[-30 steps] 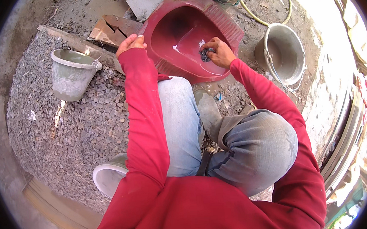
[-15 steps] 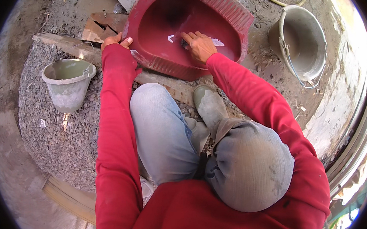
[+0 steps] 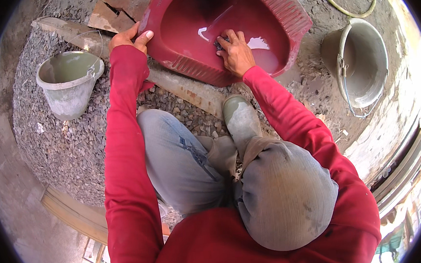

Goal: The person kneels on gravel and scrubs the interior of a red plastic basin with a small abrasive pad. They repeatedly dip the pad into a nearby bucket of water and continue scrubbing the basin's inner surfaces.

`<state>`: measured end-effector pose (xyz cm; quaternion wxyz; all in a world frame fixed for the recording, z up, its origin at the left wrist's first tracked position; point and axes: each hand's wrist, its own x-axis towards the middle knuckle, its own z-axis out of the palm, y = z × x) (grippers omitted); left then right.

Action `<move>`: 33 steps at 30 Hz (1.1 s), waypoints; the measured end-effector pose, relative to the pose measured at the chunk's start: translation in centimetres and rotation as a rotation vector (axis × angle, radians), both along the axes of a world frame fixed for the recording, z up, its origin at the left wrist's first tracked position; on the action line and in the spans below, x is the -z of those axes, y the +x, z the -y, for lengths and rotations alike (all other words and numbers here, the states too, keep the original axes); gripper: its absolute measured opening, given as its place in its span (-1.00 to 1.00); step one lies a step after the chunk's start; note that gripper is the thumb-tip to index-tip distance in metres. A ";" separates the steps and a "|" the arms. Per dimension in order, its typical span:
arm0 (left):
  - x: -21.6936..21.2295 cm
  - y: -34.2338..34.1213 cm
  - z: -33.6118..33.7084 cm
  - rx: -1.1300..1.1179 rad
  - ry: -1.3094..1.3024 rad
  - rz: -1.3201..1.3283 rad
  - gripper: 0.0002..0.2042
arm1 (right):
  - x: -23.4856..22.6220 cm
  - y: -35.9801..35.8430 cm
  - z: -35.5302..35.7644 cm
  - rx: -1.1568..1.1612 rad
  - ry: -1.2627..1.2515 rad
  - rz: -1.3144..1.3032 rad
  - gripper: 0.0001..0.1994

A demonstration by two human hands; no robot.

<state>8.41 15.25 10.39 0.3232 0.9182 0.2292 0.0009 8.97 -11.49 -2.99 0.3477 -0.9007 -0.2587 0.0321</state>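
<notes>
A dark red squat pan (image 3: pixel 260 10) lies on the ground at the top of the view, with some water in its bowl. My left hand (image 3: pixel 128 38) grips its left rim, thumb over the edge. Inside the bowl my right hand (image 3: pixel 235 51) presses a small dark scrubbing pad (image 3: pixel 220 44) against the wet surface. Both arms wear red sleeves. My knees, in grey trousers, and one grey boot (image 3: pixel 241 119) sit just below the pan.
A grey plastic bucket (image 3: pixel 68 80) stands on a gravel heap (image 3: pixel 60 142) at the left. A metal bucket (image 3: pixel 362 62) with a wire handle stands at the right. A wooden plank (image 3: pixel 188 89), broken tiles (image 3: pixel 114 11) and a yellow hose (image 3: pixel 343 7) lie around the pan.
The view has moved closer over the pan. My right hand has slid from the bowl's right side toward its middle with the pad. My left hand stays on the rim.
</notes>
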 end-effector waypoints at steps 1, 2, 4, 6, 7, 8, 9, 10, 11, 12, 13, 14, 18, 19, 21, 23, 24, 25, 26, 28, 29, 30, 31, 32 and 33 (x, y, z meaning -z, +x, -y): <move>0.1 0.2 0.3 -0.012 -0.015 -0.001 -0.59 | 0.1 -0.2 0.2 -0.013 -0.009 -0.015 -0.74; 0.2 0.3 0.5 -0.024 -0.028 -0.002 -0.59 | 0.4 -0.3 0.3 0.015 0.012 -0.014 -0.74; 0.0 0.3 0.9 -0.054 -0.075 -0.004 -0.60 | 1.2 -0.2 0.0 0.069 0.057 -0.006 -0.76; -0.4 0.1 1.1 -0.090 -0.142 -0.005 -0.59 | 1.8 -0.1 0.0 0.081 0.111 -0.005 -0.78; 0.2 -0.2 0.7 -0.073 -0.168 0.037 -0.59 | 1.9 0.0 -0.1 0.080 0.137 -0.002 -0.79; 1.1 -0.5 0.1 -0.058 -0.195 0.079 -0.58 | 2.0 0.1 -0.3 0.089 0.139 0.011 -0.80; 1.8 -0.7 -0.3 -0.042 -0.220 0.122 -0.58 | 2.1 0.3 -0.5 0.097 0.140 0.023 -0.81; 1.8 -0.6 -0.4 -0.036 -0.251 0.124 -0.57 | 2.1 0.5 -0.7 0.106 0.143 0.030 -0.82; 1.7 -0.4 -0.5 -0.028 -0.281 0.127 -0.56 | 2.4 0.5 -0.8 0.119 0.157 0.032 -0.83; 1.7 -0.4 -0.5 -0.019 -0.311 0.130 -0.55 | 2.9 0.4 -0.8 0.134 0.172 0.035 -0.83; 1.8 -0.4 -0.6 -0.029 -0.321 0.129 -0.55 | 2.9 0.4 -1.0 0.154 0.187 0.039 -0.84; 2.0 -0.5 -0.6 -0.038 -0.332 0.128 -0.55 | 2.9 0.2 -1.1 0.137 0.157 0.039 -0.83; 2.5 -0.9 -1.0 -0.064 -0.326 0.170 -0.54 | 1.3 -0.6 -1.7 0.088 0.062 0.031 -0.80; 2.5 -0.9 -1.0 -0.069 -0.378 0.153 -0.52 | 0.8 -0.9 -1.6 0.076 0.042 0.023 -0.79; 2.3 -0.7 -1.1 -0.081 -0.480 0.119 -0.48 | 0.9 -0.9 -1.2 0.059 0.054 0.003 -0.78; 2.7 -0.7 -1.3 -0.063 -0.460 0.130 -0.48 | 1.3 -0.6 -1.1 0.042 0.048 -0.005 -0.78; 2.9 -0.7 -1.4 -0.054 -0.451 0.136 -0.48 | 1.6 -0.5 -1.2 0.032 0.034 -0.004 -0.79; 3.1 -0.7 -1.6 -0.049 -0.428 0.142 -0.50 | 1.8 -0.2 -1.3 0.021 0.019 -0.002 -0.80; 3.3 -0.6 -1.8 -0.045 -0.406 0.149 -0.52 | 2.1 0.1 -1.3 0.012 0.027 0.011 -0.81; 3.5 -0.7 -1.8 -0.042 -0.416 0.158 -0.54 | 2.6 0.6 -1.5 -0.003 0.043 0.037 -0.81; 3.4 -0.6 -1.7 -0.044 -0.449 0.158 -0.54 | 2.9 0.6 -1.7 0.032 0.069 0.034 -0.82; 3.4 -0.6 -1.5 -0.046 -0.482 0.160 -0.53 | 3.2 0.4 -1.9 0.067 0.096 0.031 -0.82; 3.5 -0.6 -1.6 -0.040 -0.459 0.152 -0.53 | 3.1 0.4 -2.3 0.101 0.124 0.032 -0.83; 3.5 -0.6 -1.7 -0.034 -0.436 0.146 -0.53 | 3.0 -0.1 -2.5 0.080 0.153 -0.002 -0.83; 3.6 -0.6 -1.8 -0.029 -0.413 0.139 -0.54 | 2.9 -0.9 -2.6 0.058 0.183 -0.036 -0.83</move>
